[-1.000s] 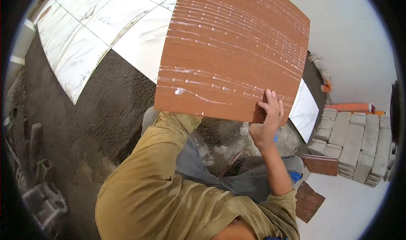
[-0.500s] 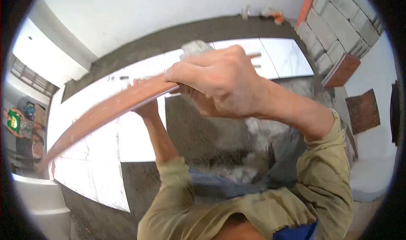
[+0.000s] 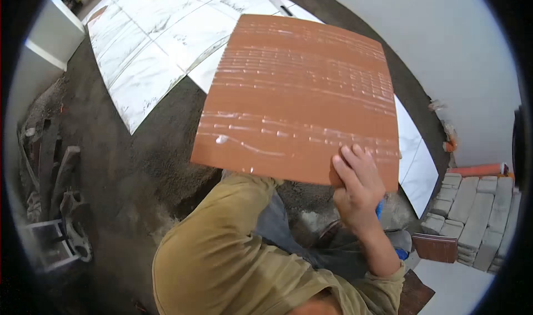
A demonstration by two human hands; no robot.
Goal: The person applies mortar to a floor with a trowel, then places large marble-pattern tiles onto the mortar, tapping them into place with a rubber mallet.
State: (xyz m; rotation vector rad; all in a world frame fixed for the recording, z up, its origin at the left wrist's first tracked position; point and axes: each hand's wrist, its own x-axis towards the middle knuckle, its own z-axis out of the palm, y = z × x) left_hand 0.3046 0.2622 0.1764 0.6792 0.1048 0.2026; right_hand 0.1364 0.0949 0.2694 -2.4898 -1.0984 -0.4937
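Note:
A large square tile is held up before me with its reddish-brown back facing me, streaked with wet whitish lines. My right hand grips the tile's near right corner, fingers over the back. My left hand is hidden behind the tile; only the left arm in an olive sleeve shows, reaching up under the tile's near edge. Below lies a dark mortar bed.
White marbled tiles lie laid on the floor at the upper left, with more at the right past the held tile. Grey blocks are stacked at the right by a brown tile piece. Tools and scrap lie at the left.
The tile, seen edge-on half a second ago with both hands on it, is now tipped back with its brown back facing me. My view has swung back down toward the mortar bed.

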